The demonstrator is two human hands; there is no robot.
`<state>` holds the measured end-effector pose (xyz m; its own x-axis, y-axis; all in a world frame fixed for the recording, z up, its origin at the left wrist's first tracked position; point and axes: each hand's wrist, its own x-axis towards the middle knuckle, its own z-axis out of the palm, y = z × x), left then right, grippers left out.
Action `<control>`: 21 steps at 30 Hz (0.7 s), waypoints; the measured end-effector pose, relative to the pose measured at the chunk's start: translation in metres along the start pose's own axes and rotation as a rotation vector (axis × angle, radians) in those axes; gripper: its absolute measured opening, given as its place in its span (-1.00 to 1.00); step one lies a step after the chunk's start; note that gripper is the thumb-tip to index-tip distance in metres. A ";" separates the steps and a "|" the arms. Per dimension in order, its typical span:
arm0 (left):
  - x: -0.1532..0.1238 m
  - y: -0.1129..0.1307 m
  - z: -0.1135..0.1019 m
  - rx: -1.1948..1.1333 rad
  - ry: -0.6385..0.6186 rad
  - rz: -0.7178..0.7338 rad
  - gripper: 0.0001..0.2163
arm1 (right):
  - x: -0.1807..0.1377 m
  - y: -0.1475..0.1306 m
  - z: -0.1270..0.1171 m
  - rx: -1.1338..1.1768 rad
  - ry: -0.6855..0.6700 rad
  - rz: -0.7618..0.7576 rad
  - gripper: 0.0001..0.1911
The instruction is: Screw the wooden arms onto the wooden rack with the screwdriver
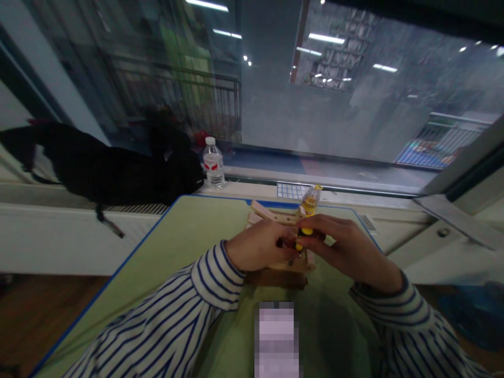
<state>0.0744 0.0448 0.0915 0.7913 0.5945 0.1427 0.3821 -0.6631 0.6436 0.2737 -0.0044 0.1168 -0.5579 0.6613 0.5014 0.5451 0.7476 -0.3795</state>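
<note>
Yellow-black tool (307, 231), blue-striped white sleeves (173, 310)

The left hand (260, 244) curls over a wooden assembly (281, 265) on a green, blue-edged table (205, 223), while the right hand (346, 247) pinches a yellow-and-black tool (306, 231) against it. A yellow-labelled container (311, 203) stands just behind; a white-capped water bottle (213, 167) stands on the windowsill (246, 189) beside black fabric (118, 173).

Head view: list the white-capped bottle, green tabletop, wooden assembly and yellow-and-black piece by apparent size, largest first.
1. Green tabletop
2. Wooden assembly, partly covered
3. White-capped bottle
4. Yellow-and-black piece, going by what shows; it is partly covered too
</note>
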 end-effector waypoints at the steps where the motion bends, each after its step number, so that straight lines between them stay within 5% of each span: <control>1: -0.001 -0.001 0.000 0.004 0.005 0.014 -0.88 | 0.000 0.000 0.000 0.004 -0.001 -0.001 -0.81; 15: -0.015 0.013 -0.024 0.082 -0.076 -0.014 -0.83 | 0.001 -0.009 -0.001 -0.034 -0.006 -0.006 -0.76; 21: -0.026 0.015 -0.034 0.153 -0.129 -0.134 -0.87 | 0.002 -0.011 -0.002 -0.077 0.011 -0.012 -0.77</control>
<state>0.0433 0.0352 0.1231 0.7792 0.6256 -0.0399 0.5481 -0.6490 0.5277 0.2679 -0.0120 0.1235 -0.5579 0.6516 0.5140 0.5857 0.7479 -0.3125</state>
